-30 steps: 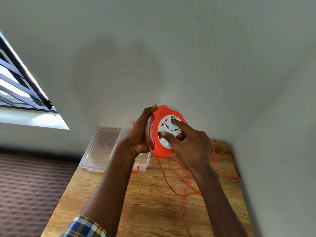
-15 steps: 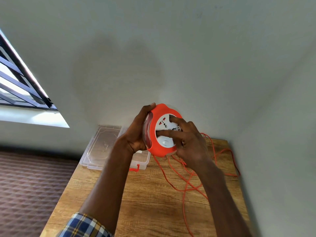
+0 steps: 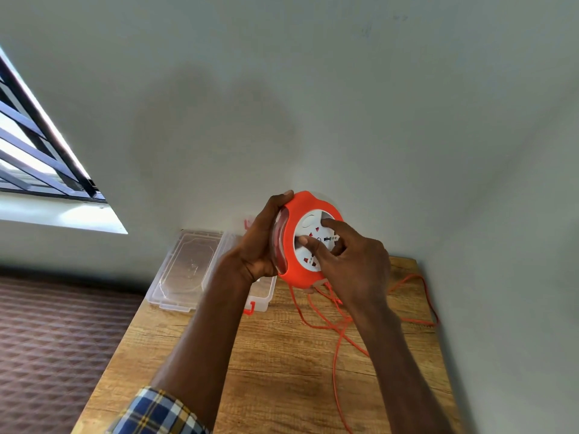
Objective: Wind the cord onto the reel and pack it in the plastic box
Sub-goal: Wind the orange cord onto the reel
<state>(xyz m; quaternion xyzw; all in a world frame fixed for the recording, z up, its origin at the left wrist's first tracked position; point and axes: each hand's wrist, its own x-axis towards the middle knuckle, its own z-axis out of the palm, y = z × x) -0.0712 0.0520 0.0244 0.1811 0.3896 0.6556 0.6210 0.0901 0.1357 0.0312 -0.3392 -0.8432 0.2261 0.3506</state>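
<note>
I hold an orange cord reel with a white socket face upright above the wooden table. My left hand grips its rim and back from the left. My right hand rests on the white face, thumb and fingers pressed on the centre disc. A thin orange cord hangs from the reel's bottom and lies in loose loops on the table to the right. The clear plastic box with red latches sits behind my left wrist, partly hidden.
The box's clear lid lies flat at the table's far left corner. Grey walls close off the table at the back and right. A patterned brown floor lies left of the table, and a barred window is at upper left.
My right hand's fingers have shifted around the white disc, and its socket holes and button have rotated. The cord loops on the table have moved slightly. The left hand's grip is unchanged.
</note>
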